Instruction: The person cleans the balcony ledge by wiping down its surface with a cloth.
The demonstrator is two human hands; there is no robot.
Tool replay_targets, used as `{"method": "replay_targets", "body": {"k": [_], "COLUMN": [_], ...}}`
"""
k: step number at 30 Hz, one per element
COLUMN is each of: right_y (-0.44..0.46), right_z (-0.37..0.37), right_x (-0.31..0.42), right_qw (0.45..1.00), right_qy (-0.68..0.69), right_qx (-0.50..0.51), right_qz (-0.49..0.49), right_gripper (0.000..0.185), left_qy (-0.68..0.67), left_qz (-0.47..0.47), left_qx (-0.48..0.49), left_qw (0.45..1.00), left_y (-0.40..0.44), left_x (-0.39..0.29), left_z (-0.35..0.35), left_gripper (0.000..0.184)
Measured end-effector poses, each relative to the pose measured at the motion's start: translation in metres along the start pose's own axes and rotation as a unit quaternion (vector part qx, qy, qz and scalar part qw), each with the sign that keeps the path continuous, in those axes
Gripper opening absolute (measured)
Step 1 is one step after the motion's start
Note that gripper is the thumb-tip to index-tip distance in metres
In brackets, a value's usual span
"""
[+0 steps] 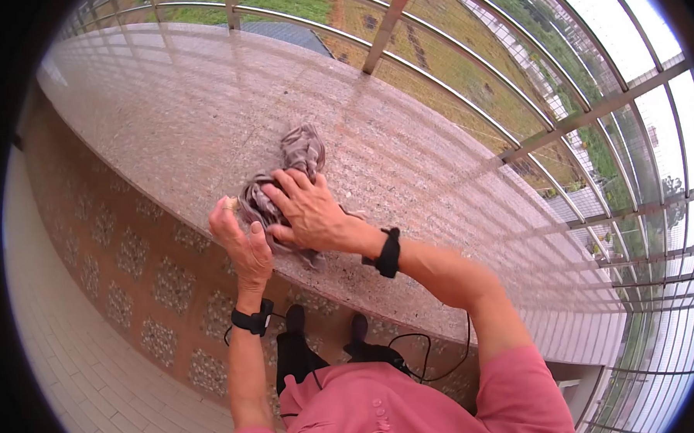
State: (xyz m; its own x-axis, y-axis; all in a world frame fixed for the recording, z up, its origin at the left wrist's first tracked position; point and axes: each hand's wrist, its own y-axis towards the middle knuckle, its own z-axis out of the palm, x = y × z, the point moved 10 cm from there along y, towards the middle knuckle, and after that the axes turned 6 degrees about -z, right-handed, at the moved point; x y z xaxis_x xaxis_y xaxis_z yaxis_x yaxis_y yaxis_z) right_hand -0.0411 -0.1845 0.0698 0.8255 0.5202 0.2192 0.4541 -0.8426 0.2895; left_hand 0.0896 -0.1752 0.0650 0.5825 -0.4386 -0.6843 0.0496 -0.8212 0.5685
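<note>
Head view: a crumpled grey-mauve cloth (303, 147) lies bunched near the centre of the frame, on the speckled pink stone ledge (180, 108), close to its near edge. The right hand (309, 210), reaching in from the lower right, lies palm down over the cloth's middle. Its fingers are a little bent and slightly parted, the thumb out to the left; it covers the cloth rather than closing round it, and whether any fold is pinched under the palm I cannot tell. That placing probably keeps the loose bundle against the stone.

Just left of it, the left hand (243, 240) stands with thumb and fingers apart, half curled, at the cloth's lower-left side. The gap between them shows no clear hold; whether the fingertips touch the fabric is hidden. Set there, it likely bounds the bundle on the side nearest the drop to the patterned floor (173, 284).

One end of the cloth sticks out above the right hand's fingers, and a smaller fold shows below. Dark bands circle both wrists, presumably strapped on so the hands stay free. Metal railing (389, 25) borders the ledge's far side, upper right.
</note>
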Motion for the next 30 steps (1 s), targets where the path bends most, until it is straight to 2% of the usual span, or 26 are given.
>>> {"method": "replay_targets", "body": {"k": [6,8,10,12,19,22,25,30], "right_y": [-0.072,-0.072,-0.061,-0.046,0.047,0.088,0.123,0.137], "right_z": [-0.029,-0.036,-0.035,-0.03,-0.02,-0.007,0.012,0.04], "right_x": [-0.017,-0.038,-0.053,-0.076,-0.163,-0.176,-0.147,-0.05], "right_qw": [0.999,0.998,0.998,0.997,0.982,0.955,0.959,0.985], "right_qy": [0.022,0.01,0.007,-0.016,-0.084,-0.03,-0.013,0.026], "right_qx": [0.041,0.057,0.058,0.065,-0.008,0.021,-0.025,0.009], "right_qz": [-0.008,0.014,0.01,0.03,0.17,0.295,0.281,0.173], "right_gripper": [0.074,0.071,0.068,0.068,0.064,0.066,0.069,0.07], "left_qy": [0.021,0.034,-0.044,-0.028,0.002,-0.028,-0.052,-0.131], "left_qz": [0.032,0.038,-0.011,-0.011,0.034,0.031,0.034,-0.012], "left_qx": [0.015,0.013,0.052,0.062,0.058,0.056,0.038,0.061], "left_qw": [0.999,0.999,0.998,0.998,0.998,0.998,0.997,0.989], "left_y": [-0.001,-0.002,-0.004,-0.003,0.001,0.001,0.002,0.003], "left_x": [-0.005,-0.004,0.003,0.002,-0.01,-0.006,-0.005,0.001], "left_z": [0.004,0.004,0.011,0.012,0.009,0.007,0.003,0.0], "left_gripper": [0.05,0.047,0.041,0.04,0.033,0.036,0.036,0.029]}}
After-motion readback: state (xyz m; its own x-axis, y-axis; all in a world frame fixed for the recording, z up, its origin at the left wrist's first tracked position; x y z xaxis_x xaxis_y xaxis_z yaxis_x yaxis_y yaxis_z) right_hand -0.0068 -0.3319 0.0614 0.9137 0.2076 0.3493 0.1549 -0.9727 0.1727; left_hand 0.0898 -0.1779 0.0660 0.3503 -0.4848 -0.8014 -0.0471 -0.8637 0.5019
